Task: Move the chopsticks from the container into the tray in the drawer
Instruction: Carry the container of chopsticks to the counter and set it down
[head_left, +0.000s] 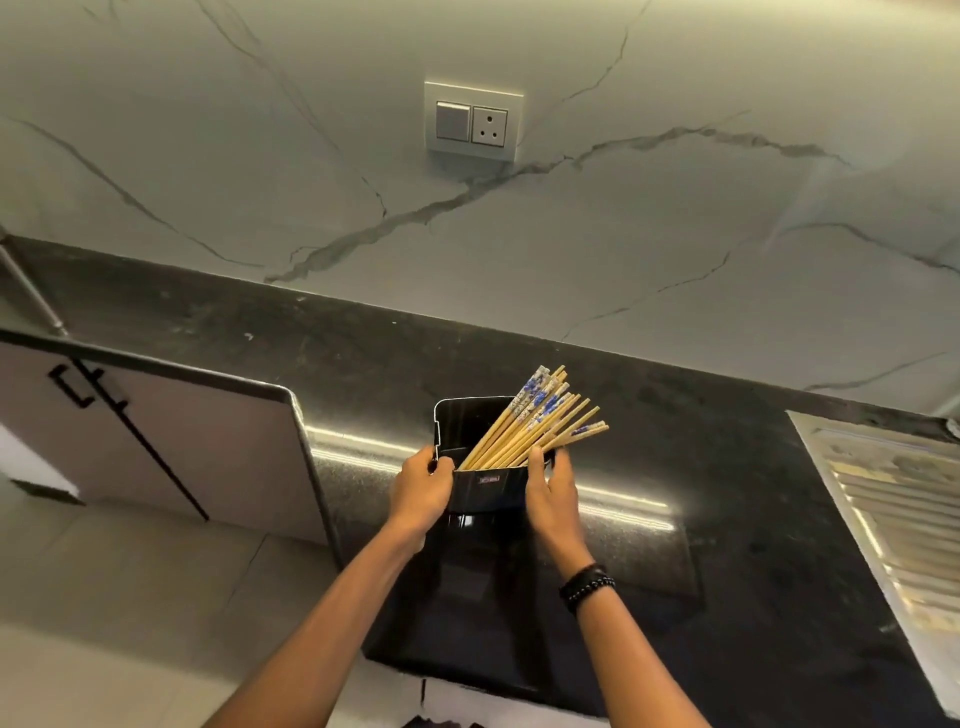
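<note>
At the centre of the frame, a black container (485, 491) is held over the dark countertop (753, 467); whether it rests there or is lifted is unclear. The wooden chopsticks (530, 423), some with blue-patterned tops, are in it, leaning toward the upper right. The 2 hands grip its sides: the left hand (422, 488) curls round the left edge, and the right hand (551, 493) clasps the right edge. A beaded bracelet (587, 587) circles the right wrist. In the upper middle, a socket plate (471, 122) sits on the marble wall (208, 156).
</note>
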